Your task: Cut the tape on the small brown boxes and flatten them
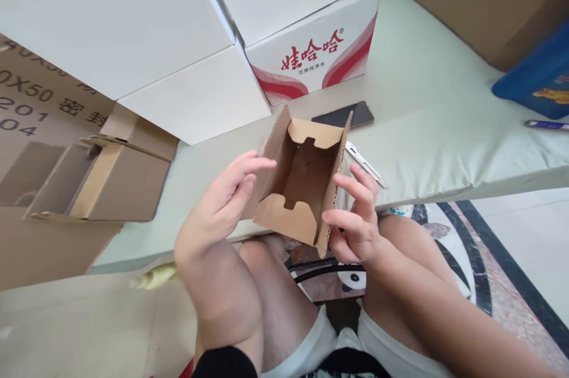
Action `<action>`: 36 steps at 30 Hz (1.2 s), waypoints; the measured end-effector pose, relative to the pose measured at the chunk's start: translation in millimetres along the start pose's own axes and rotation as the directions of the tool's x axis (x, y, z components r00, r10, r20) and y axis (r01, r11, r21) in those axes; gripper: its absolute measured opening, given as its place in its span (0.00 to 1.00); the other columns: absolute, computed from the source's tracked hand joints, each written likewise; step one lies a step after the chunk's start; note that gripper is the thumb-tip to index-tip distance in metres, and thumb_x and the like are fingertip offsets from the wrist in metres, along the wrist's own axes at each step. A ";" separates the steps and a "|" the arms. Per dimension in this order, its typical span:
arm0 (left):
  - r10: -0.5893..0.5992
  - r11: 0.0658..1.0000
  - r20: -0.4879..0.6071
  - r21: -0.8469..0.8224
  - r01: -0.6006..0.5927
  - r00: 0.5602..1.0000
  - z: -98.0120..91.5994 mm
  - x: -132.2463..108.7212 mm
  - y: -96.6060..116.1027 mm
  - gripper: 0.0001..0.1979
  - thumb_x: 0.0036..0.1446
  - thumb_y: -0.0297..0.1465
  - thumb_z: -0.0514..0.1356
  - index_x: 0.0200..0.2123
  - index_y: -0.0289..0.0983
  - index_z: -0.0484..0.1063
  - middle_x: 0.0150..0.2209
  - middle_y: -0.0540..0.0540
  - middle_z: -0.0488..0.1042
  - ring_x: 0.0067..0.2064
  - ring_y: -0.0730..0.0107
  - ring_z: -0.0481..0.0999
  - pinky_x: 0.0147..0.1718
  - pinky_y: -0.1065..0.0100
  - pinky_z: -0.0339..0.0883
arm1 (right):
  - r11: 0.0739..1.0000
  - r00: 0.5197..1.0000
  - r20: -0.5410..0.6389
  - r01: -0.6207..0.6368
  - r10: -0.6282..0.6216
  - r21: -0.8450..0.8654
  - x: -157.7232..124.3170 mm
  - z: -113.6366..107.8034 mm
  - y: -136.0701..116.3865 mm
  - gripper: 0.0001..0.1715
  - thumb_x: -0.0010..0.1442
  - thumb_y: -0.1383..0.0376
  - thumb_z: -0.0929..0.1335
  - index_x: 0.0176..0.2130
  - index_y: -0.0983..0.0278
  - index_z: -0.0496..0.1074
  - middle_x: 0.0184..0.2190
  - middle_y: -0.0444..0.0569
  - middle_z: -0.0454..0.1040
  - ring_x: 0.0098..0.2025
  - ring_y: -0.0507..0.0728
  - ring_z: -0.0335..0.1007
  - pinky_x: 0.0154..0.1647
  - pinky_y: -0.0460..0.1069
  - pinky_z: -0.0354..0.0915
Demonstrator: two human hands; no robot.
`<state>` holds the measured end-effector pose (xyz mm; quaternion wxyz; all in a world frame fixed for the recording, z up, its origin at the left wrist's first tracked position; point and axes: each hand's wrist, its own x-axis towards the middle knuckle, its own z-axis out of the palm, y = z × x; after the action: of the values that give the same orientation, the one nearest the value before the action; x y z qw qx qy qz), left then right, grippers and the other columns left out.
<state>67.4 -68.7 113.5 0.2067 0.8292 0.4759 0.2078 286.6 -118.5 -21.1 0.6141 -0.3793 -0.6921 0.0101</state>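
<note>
A small brown cardboard box (306, 173) stands at the table's front edge, tilted, with its top open towards me. Its two long side flaps stick up, and notched end flaps show at the near and far ends. My left hand (229, 194) is beside the left flap, fingers stretched out and thumb apart, gripping nothing. On the right, my right hand (358, 218) has its fingers spread and bent, with fingertips at the edge of the right flap. A silver utility knife (365, 163) lies just right of the box. What bears the box's underside is hidden.
Behind the box lies a dark phone (344, 115). White cartons (317, 49) stack at the back. Folded small boxes (120, 182) stand left, by a large brown carton (53, 247). A blue container (540, 79) and a pen (546, 124) are on the right of the cloth-covered table (438, 123).
</note>
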 end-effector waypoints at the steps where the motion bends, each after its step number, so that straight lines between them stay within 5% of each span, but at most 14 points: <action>1: -0.030 0.999 0.041 0.019 0.029 0.999 -4.1 -4.6 4.5 0.19 0.72 0.33 0.47 0.55 0.45 0.76 0.62 0.45 0.75 0.69 0.55 0.69 0.66 0.51 0.69 | 1.000 1.000 -0.013 0.015 -0.015 0.006 -0.6 0.8 1.3 0.23 0.54 0.70 0.64 0.47 0.49 0.70 0.71 0.38 0.60 0.75 0.64 0.54 0.72 0.68 0.54; 10: -0.086 0.995 0.155 0.053 0.079 0.984 -7.5 -8.1 12.6 0.27 0.57 0.17 0.47 0.40 0.40 0.85 0.71 0.45 0.64 0.65 0.51 0.74 0.63 0.50 0.74 | 0.995 0.995 0.070 0.061 -0.067 0.085 1.8 23.2 -11.4 0.20 0.64 0.66 0.60 0.50 0.54 0.75 0.66 0.49 0.63 0.70 0.67 0.59 0.67 0.66 0.61; 13: -0.143 0.983 0.147 0.137 0.123 0.979 4.4 -6.5 23.2 0.22 0.60 0.19 0.50 0.37 0.40 0.84 0.70 0.46 0.66 0.63 0.50 0.76 0.58 0.52 0.78 | 0.998 0.995 0.073 0.059 -0.060 0.012 7.9 30.8 -20.7 0.19 0.65 0.65 0.60 0.48 0.55 0.75 0.59 0.51 0.66 0.64 0.66 0.63 0.65 0.65 0.60; 19: -0.039 0.977 0.286 0.213 -0.023 0.957 23.9 -11.5 37.3 0.15 0.68 0.26 0.53 0.44 0.38 0.80 0.69 0.40 0.64 0.64 0.46 0.72 0.50 0.52 0.81 | 0.998 0.998 -0.037 0.043 -0.041 0.043 5.4 39.6 -23.1 0.11 0.65 0.61 0.60 0.44 0.54 0.69 0.55 0.50 0.71 0.63 0.67 0.63 0.64 0.67 0.58; 24: -0.031 0.994 -0.016 0.109 0.033 0.999 8.4 -20.4 9.7 0.24 0.65 0.18 0.47 0.49 0.44 0.78 0.68 0.45 0.66 0.60 0.55 0.77 0.54 0.54 0.78 | 0.991 0.991 -0.053 0.120 -0.123 -0.055 15.1 29.7 -19.0 0.07 0.64 0.61 0.60 0.37 0.55 0.67 0.40 0.49 0.70 0.55 0.65 0.68 0.60 0.65 0.57; 27: -0.048 0.990 -0.252 0.114 0.079 0.967 6.0 -15.6 -11.3 0.21 0.64 0.18 0.50 0.43 0.43 0.80 0.63 0.45 0.70 0.61 0.53 0.74 0.56 0.50 0.75 | 0.957 0.977 0.031 0.214 -0.212 -0.197 33.3 29.2 -19.3 0.08 0.62 0.64 0.60 0.37 0.55 0.68 0.36 0.48 0.66 0.50 0.62 0.69 0.60 0.63 0.54; 29: -0.031 0.988 -0.500 0.113 0.101 0.865 13.9 -5.6 -23.9 0.17 0.63 0.19 0.54 0.40 0.43 0.81 0.57 0.43 0.72 0.58 0.53 0.75 0.53 0.52 0.75 | 0.935 0.969 0.070 0.245 -0.235 -0.255 47.2 36.9 -20.0 0.09 0.60 0.66 0.61 0.39 0.55 0.68 0.37 0.47 0.64 0.49 0.61 0.67 0.59 0.61 0.54; 31: 0.007 0.983 -0.752 0.125 0.132 0.659 26.3 6.0 -34.5 0.12 0.62 0.21 0.60 0.35 0.42 0.80 0.45 0.42 0.72 0.48 0.58 0.75 0.48 0.55 0.74 | 0.925 0.970 0.068 0.242 -0.233 -0.291 59.4 49.1 -19.9 0.10 0.60 0.68 0.62 0.41 0.56 0.67 0.37 0.47 0.63 0.48 0.60 0.66 0.59 0.60 0.55; 32: 0.036 0.982 -0.818 0.136 0.131 0.574 32.7 10.7 -38.9 0.11 0.60 0.20 0.61 0.33 0.42 0.80 0.39 0.44 0.70 0.43 0.61 0.74 0.44 0.58 0.73 | 0.922 0.972 0.059 0.233 -0.226 -0.308 64.2 55.5 -19.3 0.10 0.60 0.69 0.63 0.41 0.56 0.67 0.37 0.47 0.63 0.48 0.59 0.65 0.59 0.60 0.55; 33: 0.065 0.987 -0.833 0.136 0.089 0.549 38.4 14.0 -42.8 0.11 0.59 0.19 0.61 0.32 0.41 0.79 0.35 0.46 0.69 0.38 0.64 0.72 0.40 0.61 0.72 | 0.920 0.976 0.050 0.218 -0.213 -0.325 68.1 61.3 -18.6 0.10 0.61 0.69 0.63 0.42 0.56 0.67 0.37 0.47 0.63 0.49 0.59 0.65 0.59 0.60 0.55; 34: 0.087 0.992 -0.819 0.123 0.025 0.567 43.1 15.9 -46.1 0.12 0.59 0.19 0.60 0.33 0.41 0.79 0.33 0.48 0.69 0.35 0.67 0.71 0.36 0.63 0.71 | 0.919 0.979 0.042 0.199 -0.197 -0.339 70.8 65.9 -17.7 0.11 0.61 0.70 0.63 0.43 0.56 0.67 0.37 0.47 0.63 0.49 0.59 0.65 0.60 0.60 0.54; 36: 0.113 0.993 -0.728 0.066 -0.095 0.676 49.6 15.3 -51.8 0.10 0.61 0.21 0.60 0.35 0.41 0.79 0.32 0.49 0.70 0.32 0.70 0.71 0.34 0.65 0.70 | 0.922 0.984 0.027 0.176 -0.177 -0.346 73.2 70.6 -16.8 0.10 0.62 0.70 0.63 0.43 0.56 0.67 0.37 0.47 0.64 0.48 0.59 0.66 0.59 0.60 0.54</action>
<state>65.0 -38.6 46.7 -0.0217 0.7057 0.4732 0.5269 220.5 -59.2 31.3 0.5375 -0.4178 -0.7129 -0.1684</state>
